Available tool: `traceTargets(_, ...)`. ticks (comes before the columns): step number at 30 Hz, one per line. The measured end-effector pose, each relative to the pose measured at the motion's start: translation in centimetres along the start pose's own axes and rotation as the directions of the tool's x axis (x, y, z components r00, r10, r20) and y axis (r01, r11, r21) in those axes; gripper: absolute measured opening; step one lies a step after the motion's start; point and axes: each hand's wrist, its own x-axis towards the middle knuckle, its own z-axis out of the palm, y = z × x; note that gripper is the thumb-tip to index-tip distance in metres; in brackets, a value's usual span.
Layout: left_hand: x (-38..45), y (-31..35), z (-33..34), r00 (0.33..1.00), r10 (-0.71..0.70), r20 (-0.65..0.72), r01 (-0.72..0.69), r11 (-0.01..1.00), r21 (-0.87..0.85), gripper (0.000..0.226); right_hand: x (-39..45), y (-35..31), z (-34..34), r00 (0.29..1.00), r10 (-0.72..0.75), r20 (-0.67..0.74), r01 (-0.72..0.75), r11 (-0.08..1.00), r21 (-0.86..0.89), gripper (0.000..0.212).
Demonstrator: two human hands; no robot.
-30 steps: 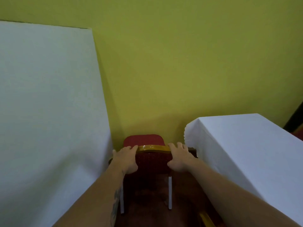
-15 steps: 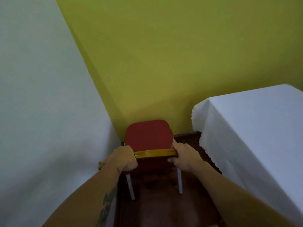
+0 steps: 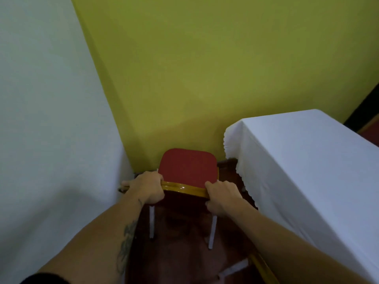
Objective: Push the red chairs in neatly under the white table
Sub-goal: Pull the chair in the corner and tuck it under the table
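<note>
A red chair (image 3: 187,166) with a gold-rimmed backrest and white legs stands in the narrow gap between two white-clothed tables, its seat facing the yellow-green wall. My left hand (image 3: 146,186) grips the left end of the backrest's top rail. On the rail's right end my right hand (image 3: 222,196) is closed. The white table on the right (image 3: 303,160) lies beside the chair, a little apart from it. The chair's front legs are hidden under its seat.
Another white-clothed table (image 3: 51,140) fills the left side, close to the chair. The yellow-green wall (image 3: 205,68) stands directly behind the chair. Part of a second chair's gold frame (image 3: 263,267) and white leg shows at bottom right, on the dark wooden floor (image 3: 180,253).
My view has tilted down and drawn nearer, so the chair's seat shows fully. Both hands keep their hold on the backrest rail, and the chair sits close to the wall.
</note>
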Motion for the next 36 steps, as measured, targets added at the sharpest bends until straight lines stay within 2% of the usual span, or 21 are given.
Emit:
traceTargets(4,0.8,-1.0,0.2,1.000,0.010,0.007,-0.011,0.996,0.085,0.041,-2.0,-2.1,0.8,0.998,0.046,0.037,-0.045,0.999,-0.020,0.035)
traceTargets(7,0.9,-1.2,-0.5,0.999,-0.023,-0.040,0.028,0.994,0.106,0.043,-3.1,-3.5,1.1,0.995,0.087,0.049,-0.088,0.996,0.006,0.037)
traceTargets(10,0.9,-1.0,-0.5,0.983,-0.123,-0.138,0.123,0.992,-0.010,0.045,-3.7,-4.5,1.2,0.992,0.115,0.055,-0.117,0.992,0.036,0.038)
traceTargets(12,0.9,-0.7,0.4,0.956,-0.211,-0.203,0.169,0.964,-0.204,0.052,-3.9,-4.7,1.0,0.988,0.127,0.087,-0.133,0.989,0.062,0.040)
traceTargets(13,0.9,-0.4,0.9,0.942,-0.270,-0.200,0.183,0.912,-0.367,0.054,-3.8,-4.6,0.7,0.985,0.140,0.102,-0.148,0.986,0.073,0.042)
traceTargets(14,0.8,0.1,1.2,0.925,-0.341,-0.168,0.196,0.807,-0.558,0.053,-3.8,-4.4,0.5,0.981,0.156,0.117,-0.167,0.982,0.087,0.044)
traceTargets(16,0.2,1.4,1.6,0.889,-0.459,-0.013,0.203,0.418,-0.886,0.045,-3.7,-4.0,0.4,0.968,0.195,0.155,-0.218,0.965,0.148,0.043)
traceTargets(17,-0.3,2.3,1.9,0.883,-0.466,0.048,0.174,0.230,-0.957,0.046,-3.7,-3.8,0.6,0.960,0.211,0.183,-0.247,0.946,0.210,0.041)
traceTargets(18,-1.2,3.3,2.0,0.885,-0.458,0.080,0.144,0.106,-0.984,0.050,-3.8,-3.7,0.8,0.953,0.218,0.208,-0.271,0.922,0.277,0.037)
traceTargets(19,-2.1,4.4,2.1,0.895,-0.439,0.081,0.118,0.059,-0.991,0.052,-3.8,-3.6,1.1,0.950,0.219,0.223,-0.285,0.899,0.333,0.035)
traceTargets(21,-3.5,6.3,2.7,0.915,-0.401,0.037,0.081,0.091,-0.993,0.050,-4.1,-3.7,1.5,0.953,0.213,0.216,-0.282,0.884,0.374,0.030)
traceTargets(25,-3.2,7.6,4.0,0.933,-0.359,-0.002,0.123,0.326,-0.938,0.072,-4.7,-3.5,1.2,0.961,0.191,0.202,-0.251,0.907,0.338,0.021)
traceTargets(30,-2.7,7.1,4.1,0.920,-0.389,-0.048,0.118,0.391,-0.913,0.065,-5.6,-4.5,1.0,0.967,0.186,0.176,-0.235,0.916,0.324,0.041)
traceTargets(34,-2.5,5.4,3.8,0.948,-0.311,-0.067,0.076,0.426,-0.901,0.075,-5.8,-6.3,1.2,0.979,0.155,0.130,-0.189,0.932,0.308,0.045)
traceTargets(36,-2.5,4.4,3.5,0.956,-0.284,-0.071,0.074,0.467,-0.881,0.069,-5.7,-7.3,1.5,0.981,0.156,0.119,-0.185,0.934,0.306,0.047)
